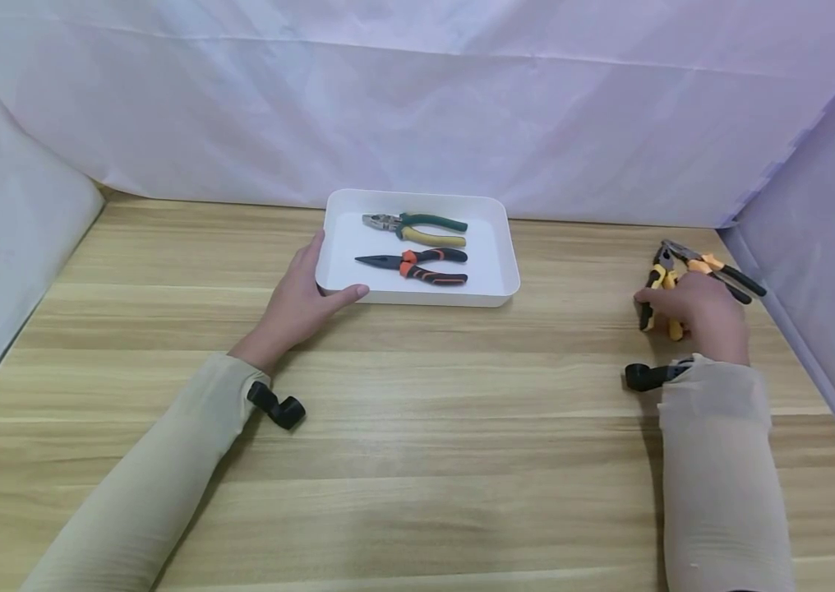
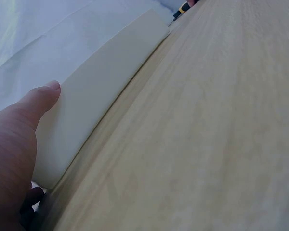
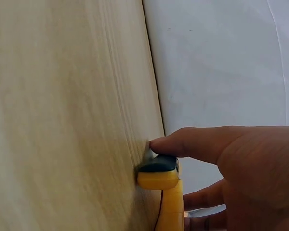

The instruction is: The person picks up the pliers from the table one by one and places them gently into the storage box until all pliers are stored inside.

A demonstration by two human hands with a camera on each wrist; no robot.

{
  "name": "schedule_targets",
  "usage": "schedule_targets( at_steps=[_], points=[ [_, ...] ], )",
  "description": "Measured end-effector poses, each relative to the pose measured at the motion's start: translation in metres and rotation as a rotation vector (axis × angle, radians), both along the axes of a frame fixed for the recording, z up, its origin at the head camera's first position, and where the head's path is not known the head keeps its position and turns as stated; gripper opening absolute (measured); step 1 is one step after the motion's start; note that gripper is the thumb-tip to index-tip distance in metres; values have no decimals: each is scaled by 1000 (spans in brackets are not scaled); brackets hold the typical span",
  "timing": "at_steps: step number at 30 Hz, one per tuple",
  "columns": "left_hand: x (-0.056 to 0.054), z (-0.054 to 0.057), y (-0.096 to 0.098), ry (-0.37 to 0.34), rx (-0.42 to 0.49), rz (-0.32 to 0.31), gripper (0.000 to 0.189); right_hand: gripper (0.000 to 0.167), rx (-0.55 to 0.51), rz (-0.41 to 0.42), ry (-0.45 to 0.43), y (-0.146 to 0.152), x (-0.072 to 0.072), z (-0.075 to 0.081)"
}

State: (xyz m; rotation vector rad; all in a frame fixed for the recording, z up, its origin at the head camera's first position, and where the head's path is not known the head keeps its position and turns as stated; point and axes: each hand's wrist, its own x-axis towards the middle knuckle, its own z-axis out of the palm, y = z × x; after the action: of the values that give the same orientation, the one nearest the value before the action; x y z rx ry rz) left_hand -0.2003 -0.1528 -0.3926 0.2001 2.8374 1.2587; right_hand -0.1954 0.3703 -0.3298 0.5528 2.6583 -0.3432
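Observation:
A white tray (image 1: 417,298) lies toward the back of the table, and my left hand (image 1: 301,294) spreads round its near left corner. In the left wrist view the thumb (image 2: 43,98) touches the tray's front wall and rim. Far to the right, my right hand (image 1: 702,311) grips yellow-and-black pliers (image 1: 652,289), their jaws pointing away from me. The right wrist view has the thumb on one handle (image 3: 158,179), with fingers on the far side. Orange-and-black pliers (image 1: 713,265) lie beside and against them, partly hidden by the hand.
Inside the tray are green-and-yellow combination pliers (image 1: 432,234) and black-and-orange long-nose pliers (image 1: 428,275). Wood-grain table (image 1: 417,460) stretches between the two arms. White cloth (image 1: 417,107) hangs behind and at both sides, close to the right hand.

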Motion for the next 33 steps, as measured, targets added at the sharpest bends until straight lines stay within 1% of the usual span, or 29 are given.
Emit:
schedule_targets(
  at_steps=[4, 10, 13, 18, 25, 33],
  points=[
    [0, 0, 0, -3, 2, 1, 114, 57, 5, -11, 37, 1, -2, -4],
    [0, -1, -1, -7, -3, 4, 114, 59, 16, -36, 44, 0, -2, -3],
    [0, -1, -1, -4, 0, 5, 114, 62, 25, -32, 35, -1, -2, -1],
    [0, -1, -1, -3, 1, 3, 115, 62, 48, -17, 28, -2, -1, 1],
    [0, 0, 0, 6, 6, 1, 114, 62, 57, -6, 49, -1, -1, 0],
    [-1, -3, -1, 21, 8, -1, 115, 60, 72, 2, 65, -1, -2, 0]
  ],
)
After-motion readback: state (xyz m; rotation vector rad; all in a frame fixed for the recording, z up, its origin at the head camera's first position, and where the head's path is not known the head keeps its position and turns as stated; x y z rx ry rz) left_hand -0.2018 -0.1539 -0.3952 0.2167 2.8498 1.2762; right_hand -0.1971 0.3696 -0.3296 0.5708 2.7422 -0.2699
